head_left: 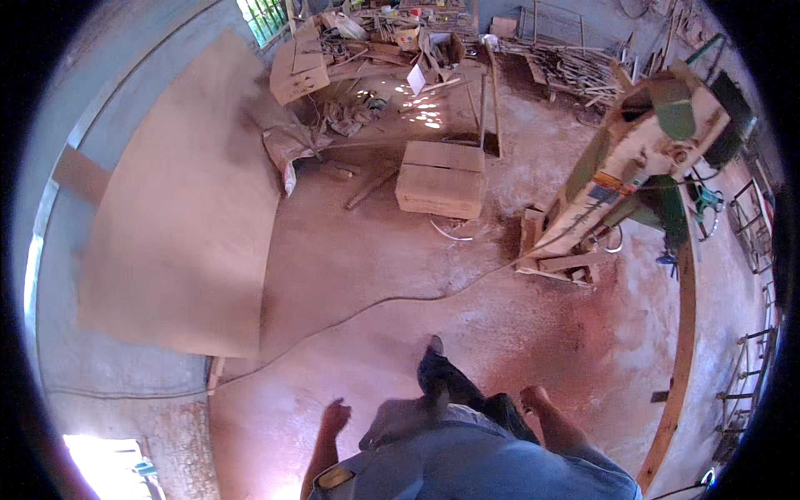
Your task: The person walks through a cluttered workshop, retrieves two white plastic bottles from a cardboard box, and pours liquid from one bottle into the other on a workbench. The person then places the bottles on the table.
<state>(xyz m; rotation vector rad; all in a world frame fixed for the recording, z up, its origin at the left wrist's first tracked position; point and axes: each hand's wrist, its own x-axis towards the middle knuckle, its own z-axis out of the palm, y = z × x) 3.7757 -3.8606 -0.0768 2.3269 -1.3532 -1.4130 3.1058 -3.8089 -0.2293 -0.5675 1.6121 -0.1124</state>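
Note:
My left hand (336,413) hangs at my left side over the reddish, dusty floor. Its fingers are loosely bent and apart, and nothing shows in them. On the other side, my right hand (534,399) hangs beside my dark trousers with its fingers half curled and no object visible. Neither hand touches anything that I can see. One dark shoe (435,344) is stretched ahead on the floor. Past it a long thin cable (377,305) crosses the floor in a curve.
A large brown sheet (187,225) leans on the left wall. Ahead stands a closed cardboard box (442,179), with a cluttered workbench (392,50) behind. A tall cream-and-green machine (617,175) rises at right, near a long wooden beam (685,333). Wood scraps (575,71) lie piled far back.

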